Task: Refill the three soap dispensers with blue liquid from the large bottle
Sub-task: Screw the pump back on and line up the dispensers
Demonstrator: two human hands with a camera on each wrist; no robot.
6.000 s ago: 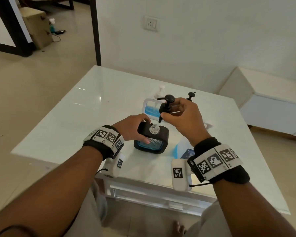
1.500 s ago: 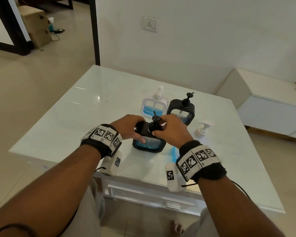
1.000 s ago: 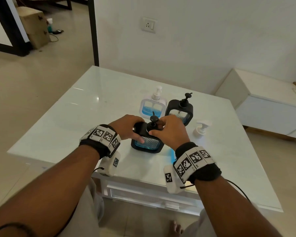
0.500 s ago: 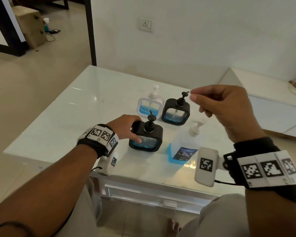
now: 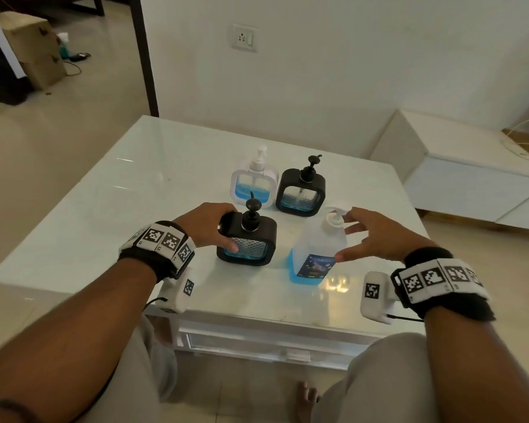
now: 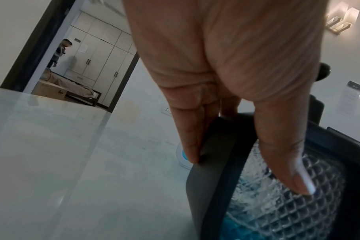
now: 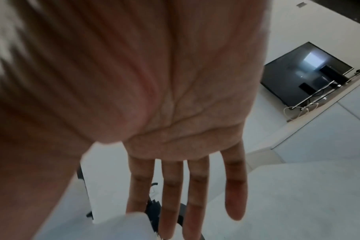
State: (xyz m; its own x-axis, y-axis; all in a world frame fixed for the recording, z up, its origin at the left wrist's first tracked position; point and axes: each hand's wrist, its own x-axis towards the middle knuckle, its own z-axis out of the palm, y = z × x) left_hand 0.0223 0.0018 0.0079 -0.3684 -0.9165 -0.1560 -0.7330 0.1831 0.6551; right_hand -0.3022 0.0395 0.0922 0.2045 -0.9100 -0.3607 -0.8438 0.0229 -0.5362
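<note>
Right, my right hand, fingers spread wide and empty, flanks the upright large bottle at its nine o'clock, just touching, while my left hand grips the near black dispenser farther left.

My left hand grips a dispenser, thumb on its front. My right hand reaches forward, fingers straight and spread.

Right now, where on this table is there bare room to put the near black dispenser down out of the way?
The table is bare across its left half and far left corner. It is crowded mid-right, around the white dispenser, the far black dispenser and the large bottle.
</note>
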